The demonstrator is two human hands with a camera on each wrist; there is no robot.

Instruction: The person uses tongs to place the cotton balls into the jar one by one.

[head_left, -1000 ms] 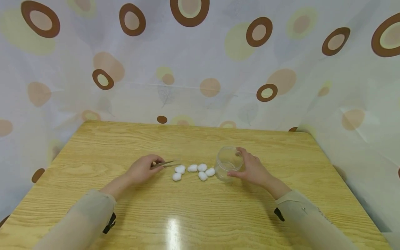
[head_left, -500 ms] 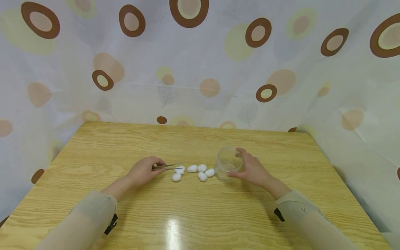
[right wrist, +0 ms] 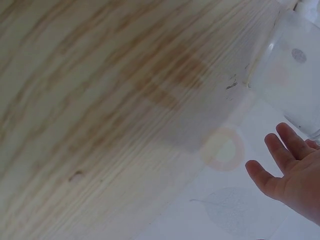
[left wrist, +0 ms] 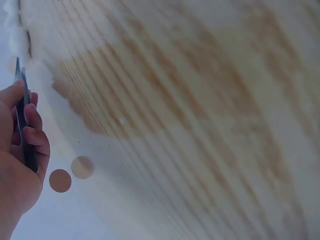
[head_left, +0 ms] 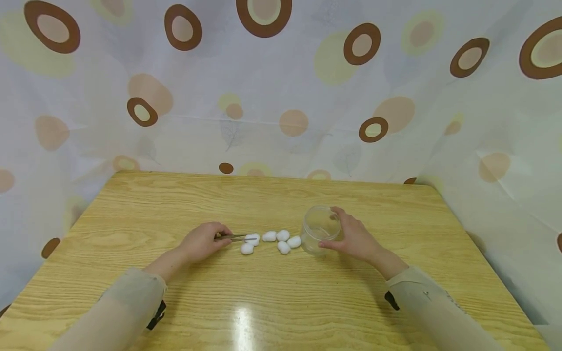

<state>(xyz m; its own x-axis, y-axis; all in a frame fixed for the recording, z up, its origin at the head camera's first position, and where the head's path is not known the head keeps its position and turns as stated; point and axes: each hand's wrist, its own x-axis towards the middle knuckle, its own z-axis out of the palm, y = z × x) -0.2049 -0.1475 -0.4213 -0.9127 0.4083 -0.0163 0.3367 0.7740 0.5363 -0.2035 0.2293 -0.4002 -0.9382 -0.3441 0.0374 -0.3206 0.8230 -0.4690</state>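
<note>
My left hand (head_left: 204, 243) grips a pair of metal tweezers (head_left: 235, 238), pointing right. Its tips lie over a white cotton ball (head_left: 253, 243); I cannot tell whether they squeeze it. The left wrist view shows the tweezers (left wrist: 21, 107) between thumb and curled fingers, tips near white cotton at the edge. Another cotton ball (head_left: 247, 249) lies just in front. Several more, including one cotton ball (head_left: 270, 236), lie between the tweezers and a clear jar (head_left: 311, 240). My right hand (head_left: 357, 240) holds that jar, thumb and fingers on opposite sides, its mouth tilted up.
Everything lies on a wood-grain table (head_left: 281, 302), with a glare spot near the front. A pale patterned sheet (head_left: 272, 97) hangs behind the table and along its sides.
The left hand has moved slightly down and toward the cotton, bringing the tweezer tips over the nearest cotton ball and closer together. My right hand and the jar have stayed in place.
</note>
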